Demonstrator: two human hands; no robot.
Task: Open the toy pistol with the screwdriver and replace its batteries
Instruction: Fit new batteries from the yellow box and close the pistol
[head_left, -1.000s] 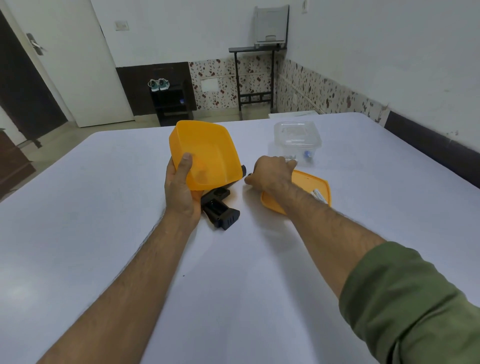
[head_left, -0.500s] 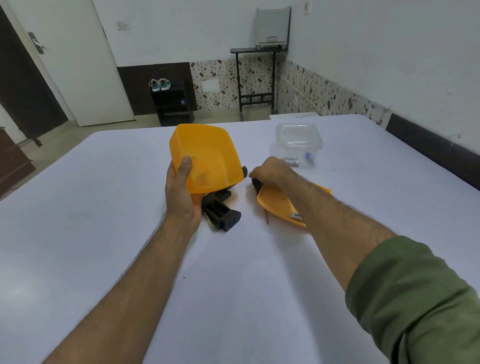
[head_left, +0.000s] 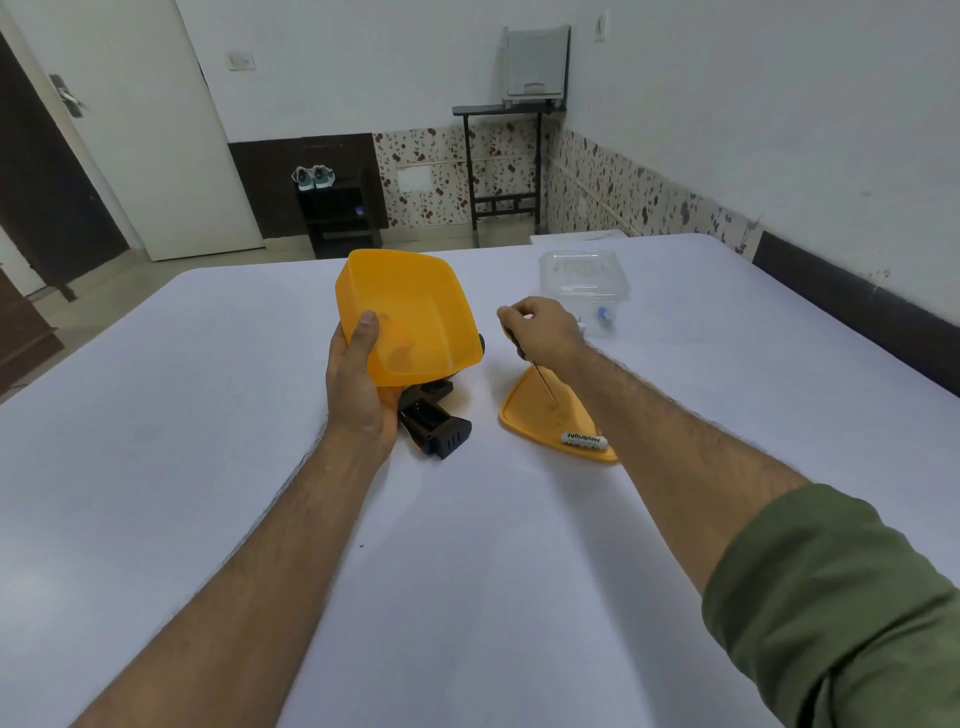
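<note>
My left hand (head_left: 358, 384) grips the near rim of an orange plastic box (head_left: 410, 317), tilted up off the table with its opening toward me. The black toy pistol (head_left: 434, 423) lies on the table beneath the box, mostly hidden, its grip pointing toward me. My right hand (head_left: 543, 327) holds a small screwdriver (head_left: 540, 376) lifted above the table, its thin shaft pointing down over the orange lid (head_left: 540, 421). A white battery (head_left: 584, 440) lies on the lid's near edge, partly behind my right forearm.
A clear plastic container (head_left: 584, 283) with small items inside stands on the white table (head_left: 467, 571) behind my right hand. Beyond the table are a shoe rack, a black stand and a door.
My right hand has picked the screwdriver up from the lid and raised it. The lid tipped up briefly and now lies flat. The left hand keeps the box tilted.
</note>
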